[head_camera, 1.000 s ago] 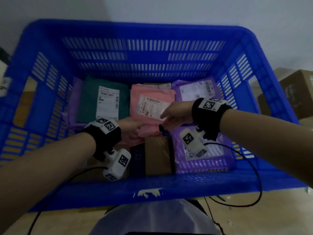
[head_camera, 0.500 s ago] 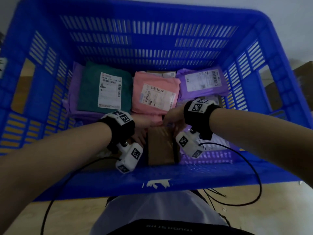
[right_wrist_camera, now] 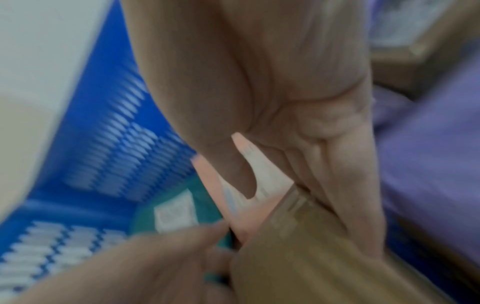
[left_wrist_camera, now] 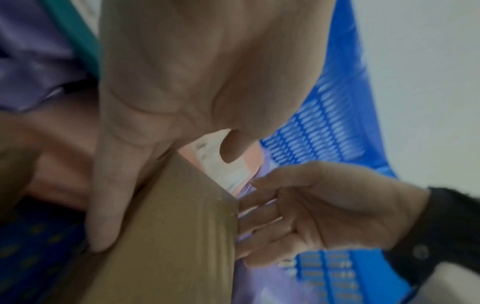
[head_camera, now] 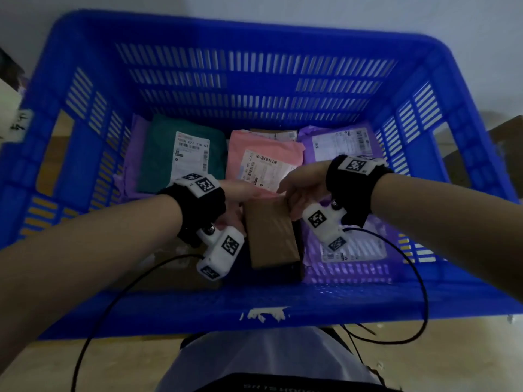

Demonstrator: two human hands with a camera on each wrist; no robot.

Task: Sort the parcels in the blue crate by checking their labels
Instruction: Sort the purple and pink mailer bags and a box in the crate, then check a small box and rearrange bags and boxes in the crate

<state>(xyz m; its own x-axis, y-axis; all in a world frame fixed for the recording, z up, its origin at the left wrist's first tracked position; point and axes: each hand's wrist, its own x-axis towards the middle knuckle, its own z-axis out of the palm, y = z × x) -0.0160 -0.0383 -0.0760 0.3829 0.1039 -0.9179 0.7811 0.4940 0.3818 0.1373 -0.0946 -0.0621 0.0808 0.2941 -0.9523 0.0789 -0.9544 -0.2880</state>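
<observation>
Blue slotted crate (head_camera: 85, 171). Teal parcel (head_camera: 158, 154), pink parcel (head_camera: 263, 145), purple parcel (head_camera: 319, 142), each with white barcoded label. Plain brown box (head_camera: 268, 236). Black wristbands (head_camera: 351, 190), black-and-white square-patterned tags.

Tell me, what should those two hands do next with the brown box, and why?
Probably lift the brown box clear and turn it over: both the left hand and right hand grip its sides, and the face showing bears no label.

wall (head_camera: 283, 7): plain pale grey | floor (head_camera: 467, 349): beige (dim light)
</observation>
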